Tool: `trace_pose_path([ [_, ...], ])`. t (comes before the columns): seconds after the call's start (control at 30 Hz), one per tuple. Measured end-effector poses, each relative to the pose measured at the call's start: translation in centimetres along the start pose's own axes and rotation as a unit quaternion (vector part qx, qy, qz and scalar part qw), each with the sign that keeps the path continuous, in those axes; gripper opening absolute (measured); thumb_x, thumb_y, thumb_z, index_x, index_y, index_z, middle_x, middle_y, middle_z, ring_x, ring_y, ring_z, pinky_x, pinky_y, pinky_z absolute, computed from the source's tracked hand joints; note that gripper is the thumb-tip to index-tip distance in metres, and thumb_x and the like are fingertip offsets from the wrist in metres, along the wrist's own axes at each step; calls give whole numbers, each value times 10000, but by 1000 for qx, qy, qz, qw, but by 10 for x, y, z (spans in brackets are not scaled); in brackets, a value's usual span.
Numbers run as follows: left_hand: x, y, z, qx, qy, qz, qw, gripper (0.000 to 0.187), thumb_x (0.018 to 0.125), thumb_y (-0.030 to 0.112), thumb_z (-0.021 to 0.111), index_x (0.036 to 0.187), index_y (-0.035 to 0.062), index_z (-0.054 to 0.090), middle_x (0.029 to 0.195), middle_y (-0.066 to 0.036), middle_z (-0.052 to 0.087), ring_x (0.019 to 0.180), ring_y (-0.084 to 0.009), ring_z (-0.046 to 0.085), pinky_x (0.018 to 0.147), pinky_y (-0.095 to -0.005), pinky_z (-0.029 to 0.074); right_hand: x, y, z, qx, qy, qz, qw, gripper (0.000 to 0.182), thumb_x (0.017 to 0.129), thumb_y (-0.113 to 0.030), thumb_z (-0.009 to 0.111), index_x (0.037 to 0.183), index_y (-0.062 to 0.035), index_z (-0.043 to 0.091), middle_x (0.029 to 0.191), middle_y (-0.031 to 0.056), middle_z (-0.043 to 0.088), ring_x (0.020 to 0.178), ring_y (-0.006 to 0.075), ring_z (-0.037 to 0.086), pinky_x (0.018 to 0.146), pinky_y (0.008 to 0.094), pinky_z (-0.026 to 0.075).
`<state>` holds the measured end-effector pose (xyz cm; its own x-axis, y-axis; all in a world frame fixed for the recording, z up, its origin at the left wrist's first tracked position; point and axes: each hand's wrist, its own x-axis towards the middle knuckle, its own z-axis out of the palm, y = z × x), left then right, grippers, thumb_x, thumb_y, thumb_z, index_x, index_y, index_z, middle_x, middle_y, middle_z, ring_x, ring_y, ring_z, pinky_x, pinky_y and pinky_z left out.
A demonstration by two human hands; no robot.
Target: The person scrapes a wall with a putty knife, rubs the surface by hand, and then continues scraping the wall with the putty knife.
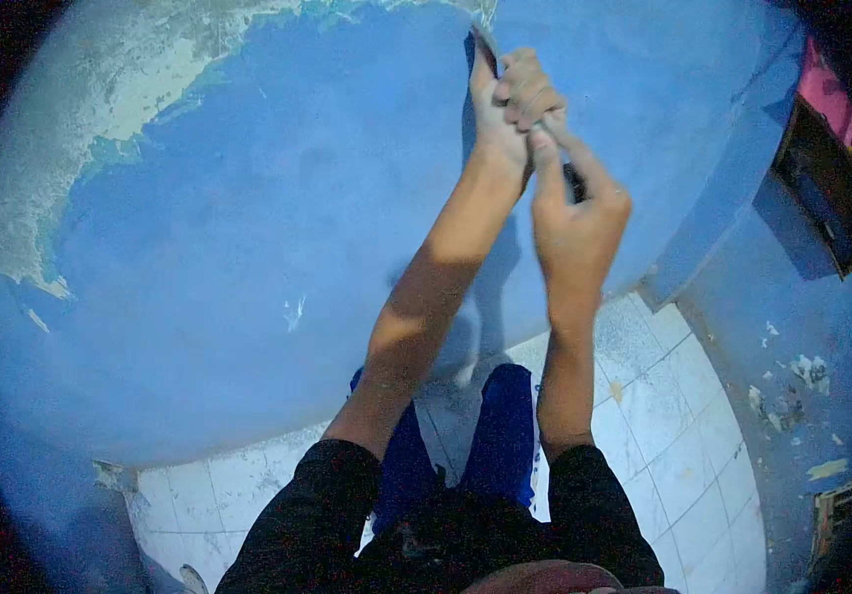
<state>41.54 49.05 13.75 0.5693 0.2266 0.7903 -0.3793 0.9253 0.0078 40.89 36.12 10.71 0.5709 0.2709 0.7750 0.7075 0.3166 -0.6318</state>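
Observation:
My left hand (520, 99) is up against the blue wall (248, 198), its fingers wrapped round a flat grey scraper-like tool (485, 45) whose edge reaches the wall near the top of the view. Just below it, my right hand (574, 188) pinches thumb and forefinger together at the lower end of what my left hand grips. Whatever lies between those fingertips is too small to name. Bare grey and whitish plaster (149, 89) shows at the upper left, where the blue paint has come off.
A dark framed box or shelf (827, 183) with a pink item (827, 89) hangs at the right. White floor tiles (663, 396) lie below around my legs (500, 426). The side wall (792, 337) at the right has flaking patches.

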Motion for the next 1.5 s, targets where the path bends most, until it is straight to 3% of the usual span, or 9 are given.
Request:
trace_pose_path([
  [0.03, -1, -2, 1, -7, 1, 4, 1000, 410, 955, 394, 410, 667, 106, 452, 428, 61, 365, 294, -57, 283, 284, -211, 276, 2, -4, -6, 4, 0, 24, 1000, 181, 838, -172, 648, 977, -78, 717, 677, 216, 617, 546, 290, 605, 555, 338, 469],
  [0.07, -2, -3, 0, -15, 2, 7, 1000, 409, 954, 395, 411, 668, 106, 452, 427, 61, 365, 295, -57, 285, 288, -210, 280, 1, -1, -6, 6, 0, 2, 1000, 233, 848, -170, 669, 1007, -1, 694, 604, 128, 597, 554, 81, 470, 530, 268, 422],
  [0.2, -20, 16, -8, -14, -21, -88, 996, 401, 942, 416, 451, 697, 99, 454, 446, 59, 372, 309, -63, 300, 316, -204, 282, -25, 27, 17, -66, 9, -94, 993, 221, 849, -140, 668, 1023, -6, 693, 679, 126, 668, 563, 73, 490, 530, 258, 424],
  [0.33, -21, 9, 26, 228, 126, -30, 965, 488, 903, 543, 480, 795, 67, 474, 518, 12, 418, 362, -74, 356, 359, -221, 322, -21, 25, 24, -17, 47, -65, 997, 179, 830, -147, 668, 978, -53, 706, 697, 152, 636, 581, 292, 609, 542, 369, 457],
  [0.53, -23, -2, 27, 681, 267, 97, 675, 490, 951, 408, 443, 1019, -72, 516, 696, -150, 617, 524, -213, 600, 529, -313, 473, -14, 40, 25, 14, 36, -97, 995, 219, 839, -165, 661, 1036, -81, 704, 723, 164, 647, 587, 278, 617, 555, 358, 465],
  [0.73, -18, 5, 41, 879, 266, 136, 373, 487, 961, 305, 401, 739, -34, 673, 543, -138, 619, 540, -220, 623, 574, -349, 498, -16, 37, 27, 9, 24, -70, 997, 227, 850, -162, 642, 1054, -81, 699, 711, 161, 645, 572, 274, 607, 551, 360, 463],
  [1.23, -2, 4, 44, 862, 277, 150, 396, 464, 939, 253, 423, 680, -41, 671, 520, -124, 595, 491, -219, 600, 551, -345, 492, -5, 32, 36, 7, 45, -110, 993, 242, 854, -156, 622, 1072, -71, 685, 746, 177, 650, 624, 327, 624, 568, 394, 470],
  [1.33, 27, -3, 58, 854, 238, 203, 415, 447, 926, 253, 436, 696, -46, 676, 526, -126, 593, 506, -222, 601, 555, -354, 488, 26, 17, 36, 47, 43, -103, 993, 240, 861, -108, 630, 1079, -20, 673, 929, 209, 680, 796, 154, 685, 683, 301, 513],
  [1.5, -16, 0, 36, 862, 289, 173, 379, 393, 890, 227, 455, 725, -46, 685, 542, -138, 595, 534, -249, 605, 560, -373, 472, -15, 23, 16, 13, -6, -66, 998, 237, 858, -128, 621, 1078, -59, 677, 835, 199, 663, 719, 293, 649, 636, 367, 490],
])
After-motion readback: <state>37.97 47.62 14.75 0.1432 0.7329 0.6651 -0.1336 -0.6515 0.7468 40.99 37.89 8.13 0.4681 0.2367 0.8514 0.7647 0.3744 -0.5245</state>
